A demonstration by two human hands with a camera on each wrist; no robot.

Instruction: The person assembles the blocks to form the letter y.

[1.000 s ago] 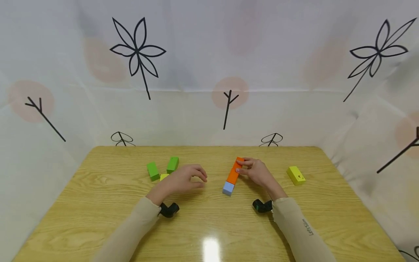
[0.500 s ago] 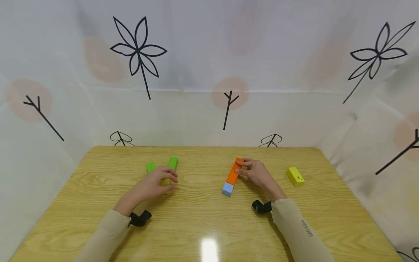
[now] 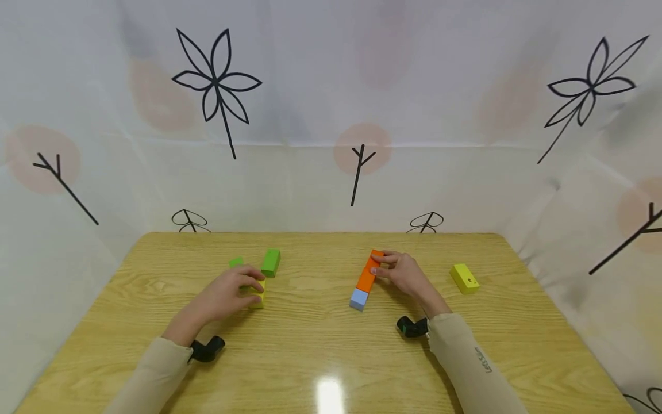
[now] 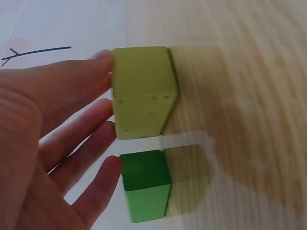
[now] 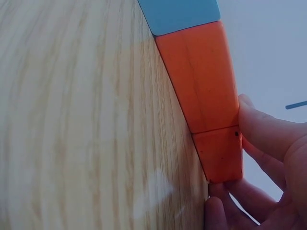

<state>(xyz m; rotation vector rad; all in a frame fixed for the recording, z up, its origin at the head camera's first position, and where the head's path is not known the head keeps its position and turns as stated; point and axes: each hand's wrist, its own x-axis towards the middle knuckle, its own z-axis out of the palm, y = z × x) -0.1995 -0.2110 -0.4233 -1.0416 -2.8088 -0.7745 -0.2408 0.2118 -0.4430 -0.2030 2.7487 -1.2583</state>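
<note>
In the head view, my left hand (image 3: 227,293) is over a yellow block (image 4: 144,76) at the left. Its thumb and fingertips reach the block's upper edge in the left wrist view, the fingers loosely bent. Two orange blocks (image 3: 366,279) lie end to end near the table's middle, and a light blue block (image 3: 359,299) adjoins their near end. My right hand (image 3: 407,275) holds the farther orange block (image 5: 219,155), its thumb along one side and the other fingers around the far end.
Beyond the left hand lies a green block (image 3: 271,263). A second green block (image 3: 235,262) is mostly hidden behind that hand. Another yellow block (image 3: 464,279), with a small dark mark, lies right of my right hand on the wooden table (image 3: 310,345).
My left hand has moved left from the table's middle to the yellow block, covering most of one green block. My right hand and the orange and blue row have stayed in place.
</note>
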